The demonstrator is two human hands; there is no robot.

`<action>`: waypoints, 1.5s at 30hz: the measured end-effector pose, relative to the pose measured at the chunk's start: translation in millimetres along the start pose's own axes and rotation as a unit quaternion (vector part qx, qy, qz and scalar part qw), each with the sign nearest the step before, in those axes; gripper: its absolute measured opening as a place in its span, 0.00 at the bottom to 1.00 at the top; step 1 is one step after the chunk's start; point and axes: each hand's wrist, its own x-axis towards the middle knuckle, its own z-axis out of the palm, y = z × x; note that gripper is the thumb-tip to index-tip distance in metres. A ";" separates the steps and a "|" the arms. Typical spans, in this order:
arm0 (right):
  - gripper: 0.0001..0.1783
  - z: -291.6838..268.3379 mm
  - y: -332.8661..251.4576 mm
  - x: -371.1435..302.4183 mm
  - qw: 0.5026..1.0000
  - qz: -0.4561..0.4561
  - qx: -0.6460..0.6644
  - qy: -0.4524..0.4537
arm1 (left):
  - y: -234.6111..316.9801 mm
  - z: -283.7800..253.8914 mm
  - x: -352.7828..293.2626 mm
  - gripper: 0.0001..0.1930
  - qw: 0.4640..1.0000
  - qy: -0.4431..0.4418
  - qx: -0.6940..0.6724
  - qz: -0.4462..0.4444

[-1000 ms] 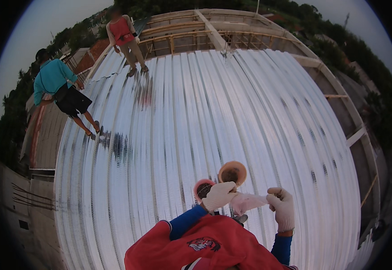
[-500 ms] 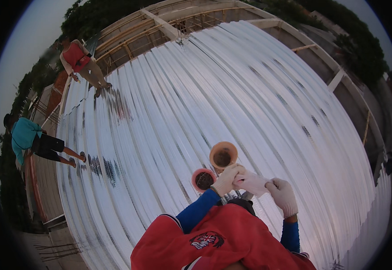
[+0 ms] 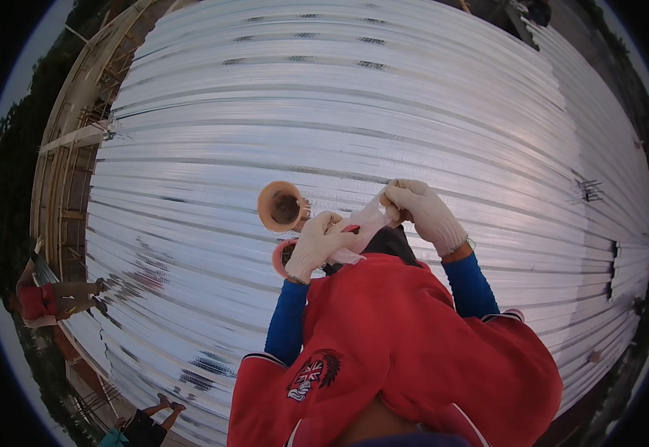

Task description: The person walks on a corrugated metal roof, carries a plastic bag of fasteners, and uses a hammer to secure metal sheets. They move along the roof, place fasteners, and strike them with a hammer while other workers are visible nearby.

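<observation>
Both my hands wear off-white knit gloves and are in front of my red shirt. A thin, translucent pale plastic bag [image 3: 373,222] with a bit of red on it stretches between them. My left hand [image 3: 318,244] pinches its lower end; the fingers of my right hand [image 3: 421,211] are closed on its upper end. Just beyond my left hand stands an orange bucket [image 3: 267,207] with dark contents too small to make out. A pink bucket [image 3: 278,258], partly hidden behind my left hand, also holds something dark.
Ribbed silvery metal roofing sheets [image 3: 212,97] lie all around me. Along the left edge runs an open timber and concrete frame [image 3: 67,171]. One person in red [image 3: 37,302] stands at the left edge; another in dark shorts [image 3: 145,428] is at lower left.
My view has swung to the right, so the roof and both people shift round to the left and down. My hands keep the plastic bag; the right one is now higher.
</observation>
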 end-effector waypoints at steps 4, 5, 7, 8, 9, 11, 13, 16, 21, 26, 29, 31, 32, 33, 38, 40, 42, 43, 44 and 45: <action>0.17 -42.1 17.0 -8.5 0.998 0.000 0.058 0.017 | -16.8 38.2 46.6 0.26 0.994 0.053 0.090 0.021; 0.16 -52.7 20.2 -12.4 0.997 0.006 0.075 0.019 | -9.5 45.9 54.1 0.27 0.989 0.061 0.131 0.032; 0.15 -73.6 19.9 -16.9 0.994 0.006 0.106 0.040 | -5.7 63.6 82.5 0.29 0.971 0.060 0.216 0.087; 0.15 -81.8 22.7 -16.7 0.991 0.008 0.119 0.054 | -7.2 74.5 97.5 0.31 0.956 0.054 0.256 0.135; 0.14 -99.4 25.2 -16.0 0.989 0.001 0.123 0.077 | 4.5 86.9 108.5 0.32 0.943 0.020 0.311 0.118; 0.17 -142.1 32.6 -10.2 0.990 -0.006 0.118 0.074 | 4.0 112.6 138.4 0.29 0.930 -0.048 0.358 0.070; 0.18 -182.2 39.2 -12.1 0.987 -0.023 0.147 0.064 | 9.0 144.9 173.7 0.24 0.928 -0.156 0.335 0.051; 0.18 -236.8 22.3 -20.2 0.977 -0.016 0.172 0.123 | 35.1 206.8 225.8 0.18 0.892 -0.200 0.380 0.143; 0.18 -320.2 11.8 -33.1 0.963 -0.031 0.152 0.220 | 84.4 299.8 300.2 0.17 0.793 -0.323 0.480 0.192; 0.15 -402.2 -2.2 -51.8 0.937 -0.026 0.217 0.272 | 144.5 383.6 342.1 0.20 0.839 -0.326 0.400 0.175; 0.15 -438.9 -9.4 -55.5 0.916 -0.043 0.279 0.285 | 172.2 429.2 362.8 0.20 0.862 -0.322 0.369 0.131; 0.15 -460.4 -10.3 -55.1 0.888 -0.072 0.346 0.295 | 177.9 455.3 382.2 0.19 0.875 -0.340 0.318 0.133; 0.15 -470.7 -6.6 -54.6 0.867 -0.094 0.386 0.300 | 180.4 467.4 389.7 0.18 0.879 -0.354 0.284 0.143; 0.14 -481.3 -4.7 -54.7 0.845 -0.117 0.424 0.304 | 182.2 479.9 397.7 0.17 0.886 -0.384 0.231 0.123; 0.14 -542.2 -24.0 -68.7 0.789 -0.170 0.487 0.333 | 182.2 564.2 449.6 0.13 0.848 -0.528 0.000 -0.040; 0.14 -570.3 -28.3 -66.8 0.786 -0.170 0.474 0.359 | 189.8 601.3 462.3 0.13 0.821 -0.566 -0.043 -0.063; 0.13 -596.9 -39.8 -65.3 0.784 -0.158 0.441 0.407 | 214.3 646.2 461.6 0.15 0.792 -0.600 -0.095 -0.070; 0.15 -613.1 -40.3 -64.2 0.790 -0.151 0.420 0.419 | 225.7 666.5 465.4 0.16 0.783 -0.607 -0.099 -0.099; 0.17 -629.2 -40.6 -65.3 0.797 -0.144 0.400 0.429 | 239.3 683.8 468.7 0.17 0.774 -0.611 -0.103 -0.127; 0.18 -644.0 -43.6 -69.3 0.791 -0.140 0.403 0.438 | 251.7 698.1 476.6 0.19 0.763 -0.618 -0.107 -0.156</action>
